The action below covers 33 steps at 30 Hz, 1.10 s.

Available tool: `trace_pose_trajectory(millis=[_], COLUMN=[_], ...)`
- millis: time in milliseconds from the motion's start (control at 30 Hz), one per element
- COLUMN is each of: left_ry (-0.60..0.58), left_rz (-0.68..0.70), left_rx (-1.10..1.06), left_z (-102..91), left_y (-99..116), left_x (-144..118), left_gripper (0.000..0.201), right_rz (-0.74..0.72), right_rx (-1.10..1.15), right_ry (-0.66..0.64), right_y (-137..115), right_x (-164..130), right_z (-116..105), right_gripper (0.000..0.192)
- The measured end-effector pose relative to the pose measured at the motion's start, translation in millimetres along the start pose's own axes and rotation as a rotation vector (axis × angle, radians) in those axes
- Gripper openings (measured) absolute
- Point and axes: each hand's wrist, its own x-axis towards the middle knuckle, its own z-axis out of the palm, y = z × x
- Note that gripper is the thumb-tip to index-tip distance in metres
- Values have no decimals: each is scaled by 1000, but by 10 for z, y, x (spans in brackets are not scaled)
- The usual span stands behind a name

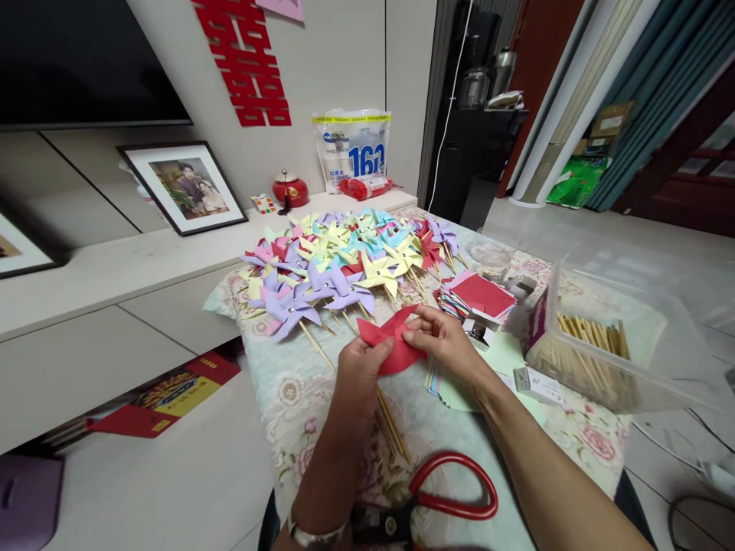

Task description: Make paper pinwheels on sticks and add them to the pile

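Red-handled scissors [442,490] lie nearest you, below your wrists on the desk [298,398], while your left hand [360,366] and right hand [441,338] both pinch the red paper pinwheel [391,340] between them, finished pinwheels [344,260] piled beyond, clear of folding.

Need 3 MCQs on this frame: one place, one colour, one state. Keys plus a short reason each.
1. Where do the red-handled scissors lie?
A. in the clear plastic box
B. on the floral tablecloth near the person's forearms
C. on the white shelf

2. What colour is the folded paper piece in both hands?
A. red
B. yellow
C. purple

3. How is that paper held?
A. lying untouched
B. left hand only
C. pinched by the left hand and right hand

Answers: B, the scissors rest on the cloth at the near edge; A, the sheet is plainly red; C, fingers of both hands grip it above the table.
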Motion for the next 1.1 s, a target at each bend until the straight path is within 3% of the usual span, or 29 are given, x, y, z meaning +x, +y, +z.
trace_pose_trajectory(millis=[100,233,367,500,633,733,833,967,1100], left_ry=[-12,-24,15,-35,-73,-84,7,67,71], left_rz=[-20,-9,-24,-20,-20,-28,-57,-95,-70], left_rx=[2,26,1,-16,-40,-34,4,4,-15], left_z=[-3,-26,-57,-75,-66,-63,-83,-123,-148], left_y=[39,81,99,85,79,94,112,122,115], left_x=[-14,-20,-15,-4,-5,-6,1,10,18], left_gripper=[26,26,25,25,24,27,25,26,26], right_rz=[-38,-107,-108,-12,-46,-104,-156,-297,-429], right_rx=[-11,-45,-57,15,30,-6,-77,-248,-386], right_ry=[92,124,91,37,31,34,52,121,-25], right_y=[49,59,33,33,63,85,86,32,-47], right_x=[28,23,-3,-3,7,5,-6,-27,-46], right_z=[-4,13,29,19,12,22,33,4,-71], right_gripper=[41,40,39,57,64,61,55,32,6])
